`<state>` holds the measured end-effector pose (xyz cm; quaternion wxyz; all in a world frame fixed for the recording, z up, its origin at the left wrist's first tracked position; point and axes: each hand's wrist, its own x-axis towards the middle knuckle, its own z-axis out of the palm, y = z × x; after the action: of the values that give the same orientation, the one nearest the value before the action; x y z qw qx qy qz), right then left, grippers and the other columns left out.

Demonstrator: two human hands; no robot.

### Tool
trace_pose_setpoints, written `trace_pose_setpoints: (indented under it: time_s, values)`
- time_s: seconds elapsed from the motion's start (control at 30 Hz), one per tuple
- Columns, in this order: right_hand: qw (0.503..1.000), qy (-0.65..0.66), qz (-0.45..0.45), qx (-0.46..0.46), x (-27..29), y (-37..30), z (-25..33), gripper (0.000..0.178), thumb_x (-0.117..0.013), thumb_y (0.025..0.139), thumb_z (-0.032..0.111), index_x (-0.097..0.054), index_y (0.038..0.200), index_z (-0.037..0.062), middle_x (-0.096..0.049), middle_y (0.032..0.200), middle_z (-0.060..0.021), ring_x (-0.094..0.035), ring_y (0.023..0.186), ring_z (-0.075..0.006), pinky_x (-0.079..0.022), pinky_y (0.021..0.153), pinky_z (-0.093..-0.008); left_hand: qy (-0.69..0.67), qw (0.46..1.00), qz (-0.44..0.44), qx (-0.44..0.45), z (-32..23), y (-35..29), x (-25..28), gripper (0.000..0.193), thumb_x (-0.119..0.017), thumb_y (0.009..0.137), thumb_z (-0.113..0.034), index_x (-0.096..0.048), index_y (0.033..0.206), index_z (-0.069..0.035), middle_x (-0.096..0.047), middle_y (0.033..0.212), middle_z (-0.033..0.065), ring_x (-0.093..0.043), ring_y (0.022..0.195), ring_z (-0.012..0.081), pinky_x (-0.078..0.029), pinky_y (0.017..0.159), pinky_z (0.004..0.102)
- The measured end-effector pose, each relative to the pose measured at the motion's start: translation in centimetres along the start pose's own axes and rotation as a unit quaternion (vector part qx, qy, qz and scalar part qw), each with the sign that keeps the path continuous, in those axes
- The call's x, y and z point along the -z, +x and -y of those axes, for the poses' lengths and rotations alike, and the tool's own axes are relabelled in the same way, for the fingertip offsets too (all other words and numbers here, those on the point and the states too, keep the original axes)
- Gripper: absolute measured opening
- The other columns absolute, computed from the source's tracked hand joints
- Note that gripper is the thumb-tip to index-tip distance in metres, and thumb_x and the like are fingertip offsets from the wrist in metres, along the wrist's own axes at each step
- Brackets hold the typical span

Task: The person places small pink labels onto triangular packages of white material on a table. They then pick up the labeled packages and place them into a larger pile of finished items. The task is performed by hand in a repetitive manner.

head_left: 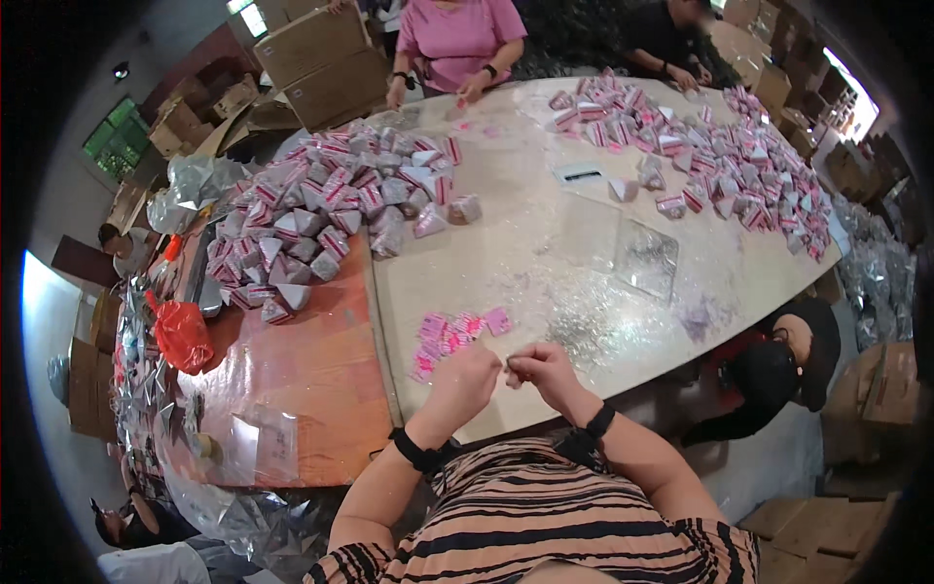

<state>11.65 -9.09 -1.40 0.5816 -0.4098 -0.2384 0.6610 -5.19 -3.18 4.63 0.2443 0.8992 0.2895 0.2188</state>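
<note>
My left hand (468, 378) and my right hand (547, 372) meet over the near edge of the table, fingers pinched together almost tip to tip. Whatever lies between the fingertips is too small to make out. Just beyond my left hand is a loose heap of pink printed tags (449, 333), with one tag (498, 321) by its right side. Past my right hand, small shiny silvery pieces (584, 329) are scattered over the pale tabletop (506, 263).
Heaps of wrapped triangular packs stand at left (321, 200) and right (739, 165). A clear plastic tray (646, 258) lies mid-table. A red bag (183, 336) sits on the orange surface (331, 389). Co-workers' hands (475, 86) work across the table; another person (769, 370) sits at right.
</note>
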Motion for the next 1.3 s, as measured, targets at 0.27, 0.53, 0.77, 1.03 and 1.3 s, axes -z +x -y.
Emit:
trace_pose_setpoints:
  time_s: [0.27,0.53,0.77,1.03,1.3]
  values:
    - [0.989,-0.069,0.019,-0.127,-1.4,-0.4,-0.9,0.006,-0.061,0.081,0.000,-0.062,0.083,-0.0053,-0.063,0.071,-0.0126,-0.063,0.059,-0.0199,-0.051,0.052,-0.0299,0.094,0.975,0.039,-0.198,2.2,-0.8,2.9,0.006,-0.054,0.074,-0.008,-0.055,0.080,-0.005,-0.051,0.081,0.0074,-0.054,0.077,0.0253,-0.045,0.063,0.0344]
    - [0.973,-0.190,0.007,-0.127,-2.6,-0.7,-0.9,0.009,-0.064,0.081,0.004,-0.064,0.082,-0.0051,-0.063,0.068,-0.0099,-0.062,0.056,-0.0169,-0.051,0.050,-0.0277,0.054,0.981,0.102,-0.159,4.7,-2.0,1.4,0.008,-0.061,0.070,-0.009,-0.057,0.074,-0.004,-0.053,0.073,0.0069,-0.056,0.074,0.0245,-0.046,0.061,0.0342]
    - [0.776,-0.581,0.072,0.234,-4.0,-0.3,-1.4,0.007,-0.059,0.078,0.005,-0.062,0.083,0.0010,-0.059,0.070,-0.0123,-0.060,0.058,-0.0255,-0.049,0.053,-0.0341,-0.432,0.842,0.197,0.256,8.9,-2.3,-2.0,0.015,-0.062,0.076,-0.013,-0.066,0.075,0.001,-0.063,0.063,0.0078,-0.059,0.056,0.0131,-0.048,0.051,0.0263]
    - [0.699,-0.669,0.016,0.254,-1.9,1.2,-1.5,0.006,-0.062,0.072,0.007,-0.057,0.072,0.0027,-0.056,0.066,-0.0131,-0.056,0.058,-0.0320,-0.046,0.054,-0.0401,-0.182,0.924,0.332,0.058,14.0,4.5,-2.6,0.020,-0.057,0.079,-0.015,-0.066,0.082,0.002,-0.064,0.073,0.0149,-0.062,0.068,0.0203,-0.051,0.063,0.0375]
    - [0.755,-0.631,-0.059,0.168,-1.3,0.2,0.5,0.006,-0.064,0.070,0.003,-0.059,0.074,0.0023,-0.059,0.068,-0.0146,-0.058,0.060,-0.0324,-0.047,0.054,-0.0389,0.393,0.902,-0.152,0.094,30.6,14.4,0.3,0.025,-0.048,0.082,-0.011,-0.058,0.104,-0.008,-0.053,0.116,0.0185,-0.055,0.100,0.0383,-0.048,0.078,0.0478]
